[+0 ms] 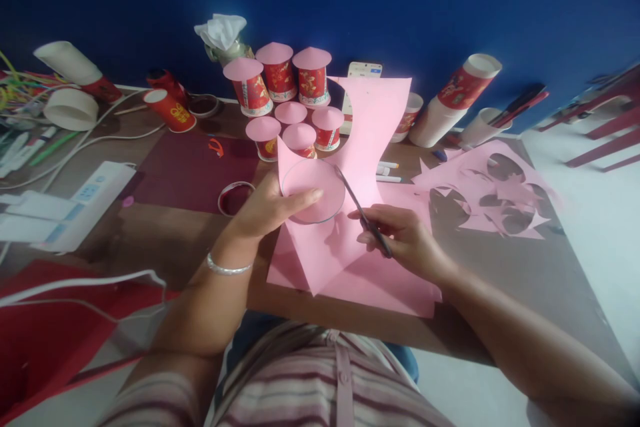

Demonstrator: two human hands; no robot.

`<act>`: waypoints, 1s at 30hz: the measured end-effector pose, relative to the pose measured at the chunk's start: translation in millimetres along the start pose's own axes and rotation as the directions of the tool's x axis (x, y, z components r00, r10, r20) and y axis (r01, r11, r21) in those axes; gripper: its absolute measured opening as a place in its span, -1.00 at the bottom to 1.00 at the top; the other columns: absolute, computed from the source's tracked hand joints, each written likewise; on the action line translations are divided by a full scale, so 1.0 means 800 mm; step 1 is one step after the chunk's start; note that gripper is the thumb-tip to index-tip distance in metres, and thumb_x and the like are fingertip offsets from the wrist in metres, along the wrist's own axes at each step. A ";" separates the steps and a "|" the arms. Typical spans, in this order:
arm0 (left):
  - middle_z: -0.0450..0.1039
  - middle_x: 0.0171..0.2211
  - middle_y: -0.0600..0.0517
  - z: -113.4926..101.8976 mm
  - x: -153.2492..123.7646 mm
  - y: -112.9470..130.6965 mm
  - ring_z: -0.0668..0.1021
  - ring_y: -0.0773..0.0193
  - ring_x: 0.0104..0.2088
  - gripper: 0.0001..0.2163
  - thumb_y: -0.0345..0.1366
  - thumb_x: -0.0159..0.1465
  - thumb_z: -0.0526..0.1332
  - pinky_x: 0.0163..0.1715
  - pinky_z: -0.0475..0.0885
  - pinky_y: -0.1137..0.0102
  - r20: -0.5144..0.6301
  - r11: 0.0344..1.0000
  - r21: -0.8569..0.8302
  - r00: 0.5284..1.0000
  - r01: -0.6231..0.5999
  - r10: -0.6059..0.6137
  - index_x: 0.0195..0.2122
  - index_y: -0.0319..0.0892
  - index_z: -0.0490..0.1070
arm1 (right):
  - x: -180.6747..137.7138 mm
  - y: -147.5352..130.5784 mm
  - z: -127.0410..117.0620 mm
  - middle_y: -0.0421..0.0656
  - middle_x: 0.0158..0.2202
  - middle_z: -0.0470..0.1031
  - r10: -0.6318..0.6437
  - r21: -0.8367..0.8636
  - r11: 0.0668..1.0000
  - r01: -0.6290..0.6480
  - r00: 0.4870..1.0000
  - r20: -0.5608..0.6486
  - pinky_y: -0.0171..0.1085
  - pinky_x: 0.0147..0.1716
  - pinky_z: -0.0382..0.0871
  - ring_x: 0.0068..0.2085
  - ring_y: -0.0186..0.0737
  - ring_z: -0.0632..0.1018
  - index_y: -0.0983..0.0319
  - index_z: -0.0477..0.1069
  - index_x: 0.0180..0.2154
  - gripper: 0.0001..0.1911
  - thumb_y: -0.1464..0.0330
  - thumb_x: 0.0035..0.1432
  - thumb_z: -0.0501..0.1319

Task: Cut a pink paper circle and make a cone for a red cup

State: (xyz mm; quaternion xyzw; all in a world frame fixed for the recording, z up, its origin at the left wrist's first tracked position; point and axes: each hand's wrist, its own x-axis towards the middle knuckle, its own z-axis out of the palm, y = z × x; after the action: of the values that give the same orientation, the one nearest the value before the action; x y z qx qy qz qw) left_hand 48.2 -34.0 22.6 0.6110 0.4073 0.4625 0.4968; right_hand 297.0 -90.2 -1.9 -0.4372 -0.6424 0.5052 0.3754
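Observation:
My left hand (pixel 273 208) presses a clear round ring (pixel 314 190) against a raised pink paper sheet (pixel 373 127), fingers wrapped over the ring's left edge. My right hand (pixel 403 235) pinches a dark pencil (pixel 364 213) whose tip touches the ring's right rim. More pink sheets (pixel 380 287) lie flat under both hands. A silver bangle circles my left wrist.
Several red paper cups with pink cone lids (pixel 280 73) stand behind. Cut pink scraps (pixel 485 197) lie right. A tape roll (pixel 235 197), power strip (pixel 83 203), phone (pixel 364 70), stacked cups (pixel 457 100), markers (pixel 387 172) and red paper (pixel 45 340) surround the brown table (pixel 170 240).

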 end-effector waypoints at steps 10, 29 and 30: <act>0.68 -0.12 -0.09 0.002 -0.001 0.005 0.64 -0.08 0.06 -0.61 -0.05 0.15 0.51 0.19 0.55 0.10 0.075 0.999 -0.012 0.997 0.036 -0.035 -0.09 -0.17 0.63 | -0.001 -0.003 0.003 -0.18 -0.41 0.48 0.013 0.002 1.000 -0.013 1.000 -0.007 -0.31 -0.49 0.44 -0.45 -0.31 0.53 0.24 0.67 -0.01 -0.54 0.05 0.22 0.45; 0.67 -0.07 -0.10 -0.001 -0.001 0.005 0.62 -0.11 0.10 -0.56 -0.04 0.13 0.52 0.24 0.52 0.08 0.075 1.000 -0.004 0.997 0.029 -0.028 -0.03 -0.16 0.64 | -0.002 -0.009 0.002 -0.22 -0.41 0.43 0.050 0.104 0.993 -0.051 0.999 0.015 -0.39 -0.61 0.34 -0.49 -0.39 0.47 0.26 0.67 -0.04 -0.60 0.12 0.22 0.46; 0.67 -0.07 -0.10 -0.001 -0.001 0.006 0.62 -0.11 0.11 -0.55 -0.03 0.12 0.53 0.24 0.52 0.08 0.071 1.000 -0.001 0.997 0.030 -0.030 -0.04 -0.17 0.64 | -0.002 -0.009 0.002 -0.22 -0.41 0.44 0.055 0.111 0.992 -0.056 0.998 0.017 -0.39 -0.62 0.33 -0.49 -0.39 0.48 0.26 0.67 -0.04 -0.60 0.12 0.22 0.46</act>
State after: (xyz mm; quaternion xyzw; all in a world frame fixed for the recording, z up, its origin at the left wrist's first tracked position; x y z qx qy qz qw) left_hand 47.8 -35.3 27.3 0.6202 0.3980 0.4334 0.5187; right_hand 294.8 -93.2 4.9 -0.4296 -0.6034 0.5536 0.3807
